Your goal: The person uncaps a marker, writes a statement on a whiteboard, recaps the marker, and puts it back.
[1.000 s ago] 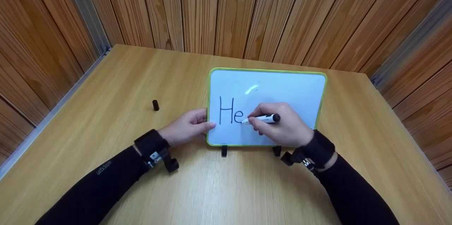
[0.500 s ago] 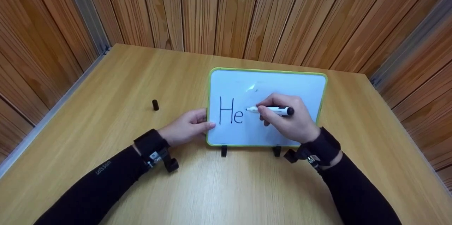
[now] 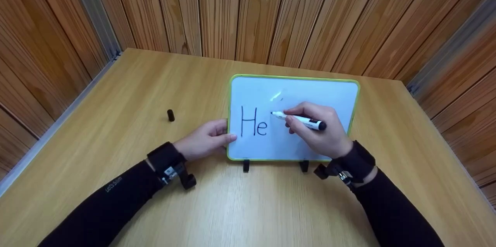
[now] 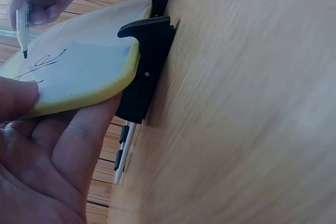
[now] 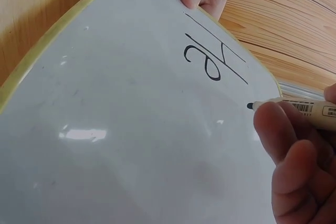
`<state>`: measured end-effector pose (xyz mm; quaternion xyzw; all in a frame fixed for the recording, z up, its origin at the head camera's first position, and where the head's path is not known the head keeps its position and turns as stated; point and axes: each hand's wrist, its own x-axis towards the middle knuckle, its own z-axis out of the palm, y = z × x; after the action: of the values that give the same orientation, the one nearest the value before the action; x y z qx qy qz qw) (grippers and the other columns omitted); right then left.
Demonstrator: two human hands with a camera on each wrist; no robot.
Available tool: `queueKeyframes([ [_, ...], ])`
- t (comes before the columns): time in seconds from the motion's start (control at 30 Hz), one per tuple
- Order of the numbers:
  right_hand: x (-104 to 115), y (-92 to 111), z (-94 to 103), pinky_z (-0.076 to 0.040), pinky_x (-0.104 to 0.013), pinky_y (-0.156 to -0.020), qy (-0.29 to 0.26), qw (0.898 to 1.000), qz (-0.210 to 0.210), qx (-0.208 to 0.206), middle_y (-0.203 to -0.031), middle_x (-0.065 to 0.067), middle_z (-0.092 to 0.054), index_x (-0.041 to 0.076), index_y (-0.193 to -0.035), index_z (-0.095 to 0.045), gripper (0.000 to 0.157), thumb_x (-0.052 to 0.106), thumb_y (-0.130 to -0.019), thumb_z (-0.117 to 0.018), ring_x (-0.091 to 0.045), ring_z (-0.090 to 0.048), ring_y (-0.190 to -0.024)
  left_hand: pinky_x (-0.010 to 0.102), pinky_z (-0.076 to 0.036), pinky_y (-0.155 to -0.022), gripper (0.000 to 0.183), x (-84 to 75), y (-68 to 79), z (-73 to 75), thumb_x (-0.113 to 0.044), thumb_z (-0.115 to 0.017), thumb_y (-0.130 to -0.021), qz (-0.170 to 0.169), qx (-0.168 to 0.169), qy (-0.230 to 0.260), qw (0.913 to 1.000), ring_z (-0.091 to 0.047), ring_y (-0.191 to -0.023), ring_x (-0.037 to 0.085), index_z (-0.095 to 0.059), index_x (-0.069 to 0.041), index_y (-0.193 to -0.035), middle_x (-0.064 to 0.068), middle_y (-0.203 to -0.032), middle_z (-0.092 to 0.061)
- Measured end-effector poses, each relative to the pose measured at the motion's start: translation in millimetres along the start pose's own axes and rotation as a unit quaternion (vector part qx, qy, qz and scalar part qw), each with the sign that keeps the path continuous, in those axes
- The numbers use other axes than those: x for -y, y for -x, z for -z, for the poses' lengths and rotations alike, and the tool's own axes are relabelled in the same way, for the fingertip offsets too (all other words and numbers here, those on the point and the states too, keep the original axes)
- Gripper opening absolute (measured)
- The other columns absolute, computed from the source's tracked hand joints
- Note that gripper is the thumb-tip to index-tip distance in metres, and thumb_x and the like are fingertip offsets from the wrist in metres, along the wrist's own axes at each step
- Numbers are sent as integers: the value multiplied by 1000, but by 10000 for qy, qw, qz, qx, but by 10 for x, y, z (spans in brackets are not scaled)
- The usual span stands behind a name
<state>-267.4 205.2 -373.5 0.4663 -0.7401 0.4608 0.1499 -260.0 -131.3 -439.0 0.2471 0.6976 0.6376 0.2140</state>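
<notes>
A small whiteboard (image 3: 255, 92) with a yellow-green rim leans on a black stand (image 4: 147, 72), and the letters "He" (image 3: 254, 122) are written on it in black. My left hand (image 3: 205, 138) grips the board's left edge, thumb on the front face and fingers behind. My right hand (image 3: 319, 128) pinches a white marker (image 3: 304, 120) with a black end. Its black tip points at the board just right of and above the "e". In the right wrist view the marker (image 5: 310, 111) tip is close over the white surface.
A black marker cap (image 3: 171, 115) stands on the wooden table (image 3: 155, 84) to the left of the board. Two black stand feet (image 3: 246, 166) stick out below the board's lower edge. Wood-panelled walls (image 3: 255, 14) enclose the table at the back and sides.
My right hand has moved up and right with the marker, from the end of the "e" to a spot above and right of it. My left hand has stayed on the board's edge.
</notes>
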Motion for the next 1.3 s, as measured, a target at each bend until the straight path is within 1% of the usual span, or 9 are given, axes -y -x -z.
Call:
queueKeyframes([
  [0.17, -13, 0, 3, -64, -23, -74, 106, 9999, 46, -67, -93, -11, -81, -6, -115, -78, 20, -15, -98, -72, -16, -76, -78, 43, -58, -112, 52, -2, -2, 9, -13, -58, -117, 97, -17, 7, 10000, -66, -141, 28, -46, -8, -168, 11, -158, -64],
  [0.4, -22, 2, -28, -63, -21, -75, 120, 9998, 125, -61, -95, -15, -80, -6, -115, -78, 21, -16, -98, -73, -19, -77, -80, 42, -57, -113, 53, -15, 7, 5, -15, -59, -117, 211, -96, -19, 9997, -65, -141, 27, -47, -9, -168, 10, -158, -64],
  [0.73, -38, 2, -35, -63, -20, -77, 264, 9994, 204, -67, -97, -14, -81, -7, -116, -78, 20, -15, -98, -73, -19, -77, -81, 42, -57, -113, 53, -5, -2, 11, -16, -60, -117, 247, -84, 54, 9996, -65, -142, 27, -46, -10, -168, 9, -158, -64],
  [0.8, -43, 2, -35, -63, -20, -77, 282, 9993, 229, -63, -97, -14, -81, -7, -116, -78, 21, -15, -98, -74, -18, -77, -81, 42, -58, -112, 53, 1, 0, 12, -16, -59, -117, 240, -93, 49, 9997, -66, -141, 27, -47, -10, -168, 9, -157, -65],
  [1.03, -59, 5, -32, -61, -19, -74, 273, 9989, 377, -50, -94, -9, -80, -7, -114, -79, 20, -15, -95, -75, -16, -75, -78, 44, -61, -108, 52, 11, 5, 3, -12, -58, -117, -84, -50, -225, 9997, -68, -138, 31, -47, -2, -166, 16, -156, -65],
  [1.2, -49, 2, -27, -61, -19, -74, 254, 9992, 319, 49, -93, -8, -80, -5, -113, -79, 19, -13, -96, -76, -15, -74, -77, 44, -60, -109, 52, 10, 5, 3, -12, -58, -117, -117, -26, -193, 9997, -68, -138, 31, -47, -3, -166, 15, -156, -65],
  [1.3, -40, 2, -28, -61, -19, -74, 178, 9993, 308, 133, -93, -10, -80, -5, -113, -79, 20, -14, -96, -75, -16, -73, -75, 43, -60, -110, 52, 3, 7, 6, -12, -58, -117, -110, -9, -176, 9998, -67, -139, 31, -46, -4, -167, 15, -157, -64],
])
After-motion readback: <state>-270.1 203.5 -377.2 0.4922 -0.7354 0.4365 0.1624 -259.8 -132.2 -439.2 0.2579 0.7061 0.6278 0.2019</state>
